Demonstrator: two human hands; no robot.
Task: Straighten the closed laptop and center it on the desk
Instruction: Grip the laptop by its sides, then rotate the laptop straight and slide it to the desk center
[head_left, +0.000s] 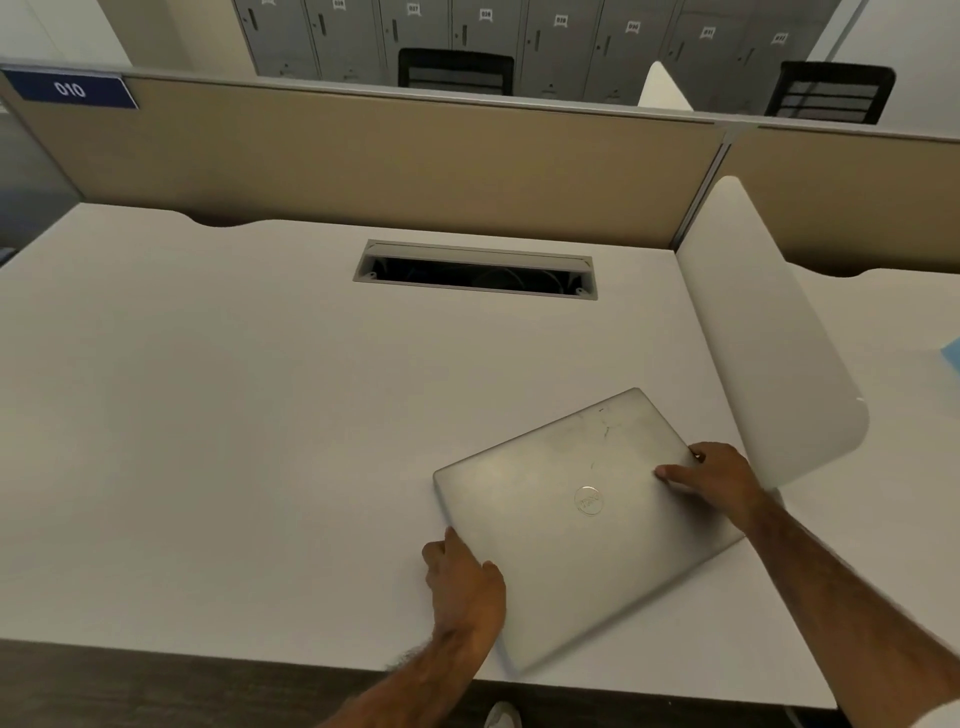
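A closed silver laptop (566, 514) with a round logo lies skewed on the white desk (234, 415), toward the front right, its near corner reaching the front edge. My left hand (465, 587) grips its left edge, thumb on the lid's rim. My right hand (719, 480) holds its right edge, fingers curled over the lid near the far right corner.
A white curved divider (769, 332) stands just right of the laptop. An open cable tray slot (475, 273) sits at the desk's back middle. A beige partition (389, 161) runs along the back. A blue object (950, 353) lies on the neighbouring desk.
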